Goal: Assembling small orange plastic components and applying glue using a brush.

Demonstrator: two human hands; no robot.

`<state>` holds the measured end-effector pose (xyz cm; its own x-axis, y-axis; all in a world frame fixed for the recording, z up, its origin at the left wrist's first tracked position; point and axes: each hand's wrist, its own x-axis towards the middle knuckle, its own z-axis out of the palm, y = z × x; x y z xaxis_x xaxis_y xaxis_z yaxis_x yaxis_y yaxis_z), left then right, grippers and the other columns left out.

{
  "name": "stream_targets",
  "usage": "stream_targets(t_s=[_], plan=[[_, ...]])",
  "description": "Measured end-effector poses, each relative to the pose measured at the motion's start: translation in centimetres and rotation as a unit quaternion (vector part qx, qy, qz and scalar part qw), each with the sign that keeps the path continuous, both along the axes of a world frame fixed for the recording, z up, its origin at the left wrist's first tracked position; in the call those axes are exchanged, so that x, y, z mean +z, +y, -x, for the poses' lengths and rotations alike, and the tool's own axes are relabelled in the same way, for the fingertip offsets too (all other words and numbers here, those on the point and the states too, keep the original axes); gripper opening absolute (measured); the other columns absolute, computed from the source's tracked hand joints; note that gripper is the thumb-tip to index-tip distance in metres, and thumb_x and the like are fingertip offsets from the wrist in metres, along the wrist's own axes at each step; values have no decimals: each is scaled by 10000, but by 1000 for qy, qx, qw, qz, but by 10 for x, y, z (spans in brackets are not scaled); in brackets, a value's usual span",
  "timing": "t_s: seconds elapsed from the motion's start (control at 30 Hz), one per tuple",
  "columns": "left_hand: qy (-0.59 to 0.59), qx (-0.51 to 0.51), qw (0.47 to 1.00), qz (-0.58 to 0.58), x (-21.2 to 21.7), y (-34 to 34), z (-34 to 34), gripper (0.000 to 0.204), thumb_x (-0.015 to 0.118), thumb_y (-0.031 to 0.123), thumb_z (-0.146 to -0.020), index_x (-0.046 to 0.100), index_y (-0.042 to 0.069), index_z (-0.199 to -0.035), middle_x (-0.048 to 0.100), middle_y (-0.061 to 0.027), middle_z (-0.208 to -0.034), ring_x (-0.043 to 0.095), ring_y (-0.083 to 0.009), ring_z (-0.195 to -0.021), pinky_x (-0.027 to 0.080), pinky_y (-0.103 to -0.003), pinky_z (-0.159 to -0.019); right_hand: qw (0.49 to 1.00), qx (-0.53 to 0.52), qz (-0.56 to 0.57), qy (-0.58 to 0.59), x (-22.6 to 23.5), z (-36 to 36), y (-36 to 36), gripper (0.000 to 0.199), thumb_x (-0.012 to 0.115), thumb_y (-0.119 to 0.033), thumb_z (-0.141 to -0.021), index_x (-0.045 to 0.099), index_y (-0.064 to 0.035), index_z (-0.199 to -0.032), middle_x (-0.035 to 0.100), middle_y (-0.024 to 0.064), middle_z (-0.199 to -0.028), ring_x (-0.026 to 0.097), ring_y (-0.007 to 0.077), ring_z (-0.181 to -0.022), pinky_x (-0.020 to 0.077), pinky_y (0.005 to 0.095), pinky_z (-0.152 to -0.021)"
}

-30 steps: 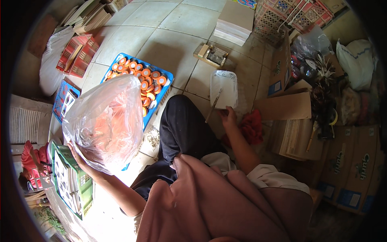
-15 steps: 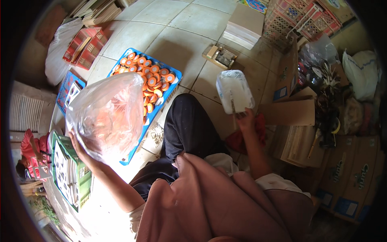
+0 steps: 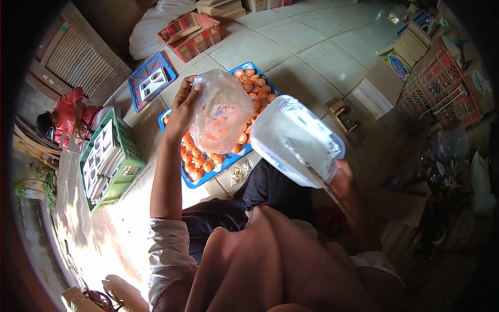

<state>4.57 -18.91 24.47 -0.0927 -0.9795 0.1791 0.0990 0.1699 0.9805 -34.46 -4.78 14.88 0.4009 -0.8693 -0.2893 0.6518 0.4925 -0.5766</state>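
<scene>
Crowding blue tray (image 3: 171, 120) edge — bag (image 3: 221, 112), tub (image 3: 296, 140)

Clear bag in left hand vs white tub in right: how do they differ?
The clear plastic bag is soft, crumpled and see-through, with orange pieces inside; the white plastic tub is rigid, boxy and cloudy. The left hand grips the bag's edge; the right hand holds the tub tilted. Both are off the floor.

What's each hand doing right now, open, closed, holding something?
Left hand: closed on the clear plastic bag.
Right hand: closed on the white plastic tub and a thin stick.
</scene>
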Motion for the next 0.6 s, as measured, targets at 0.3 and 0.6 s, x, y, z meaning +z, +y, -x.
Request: stream_targets(t_s=[0.3,0.6], plan=[[-244,-201,948,19,49,24,22,209,448,184,-930,510,36,-1066,544,-15,-959,477,-87,-904,384,-232,-826,990,114,16,75,1,-91,-42,442,497,-315,-818,484,5,-1122,603,122,-1001,611,231,-880,514,410,-733],[-474,-118,794,362,111,105,12,248,548,165,-851,605,50,-1064,632,-138,-1009,601,-294,-940,430,-340,-875,995,58,78,16,8,-128,-66,555,524,-352,-806,391,-4,-1218,534,122,-1145,567,225,-992,491,392,-816]])
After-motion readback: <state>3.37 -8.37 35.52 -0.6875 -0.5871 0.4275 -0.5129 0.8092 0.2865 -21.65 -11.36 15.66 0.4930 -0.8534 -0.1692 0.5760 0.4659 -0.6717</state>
